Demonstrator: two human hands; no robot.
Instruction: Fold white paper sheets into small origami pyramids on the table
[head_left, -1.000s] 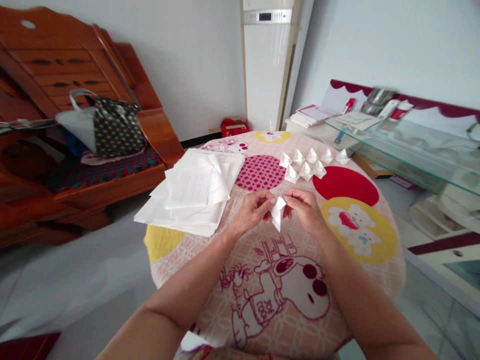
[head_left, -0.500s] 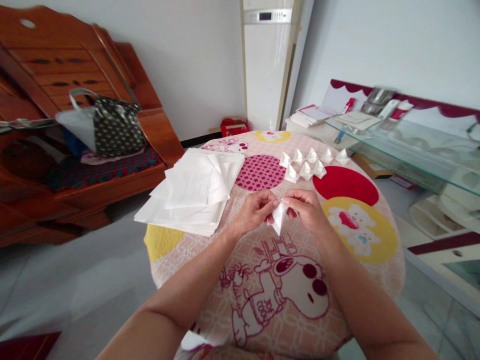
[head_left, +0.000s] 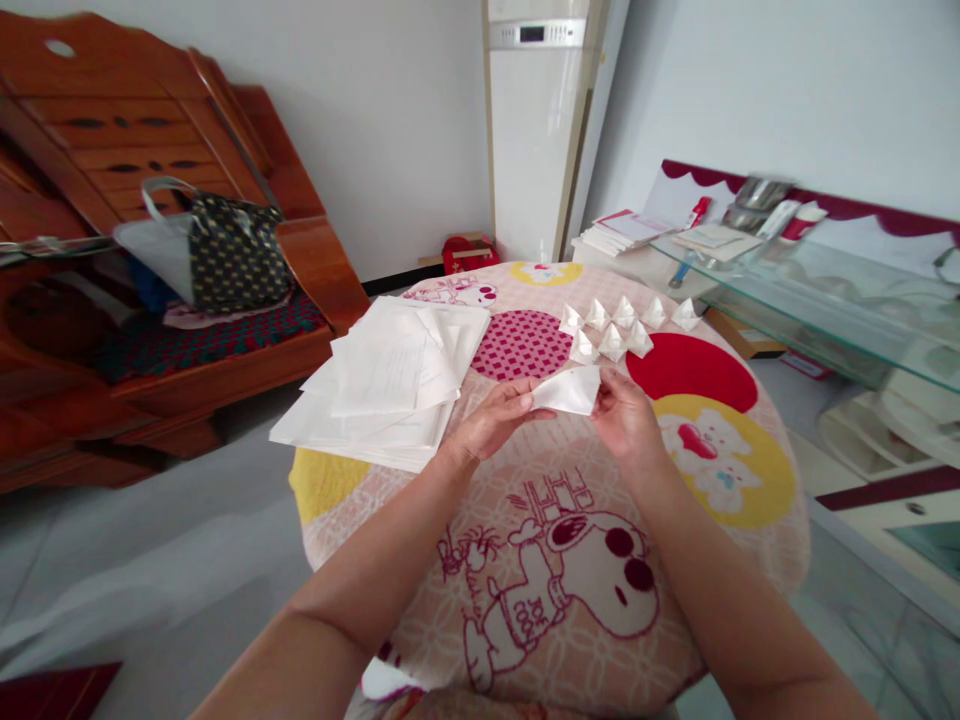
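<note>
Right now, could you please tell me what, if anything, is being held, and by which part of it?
A piece of white paper: the left hand holds its left end, and the right hand holds its right end.

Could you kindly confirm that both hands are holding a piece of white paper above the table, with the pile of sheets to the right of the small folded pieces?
Not quite: in the head view, the pile of sheets lies to the left of the small folded pieces. Both the left hand and right hand do hold the white paper above the table.
</note>
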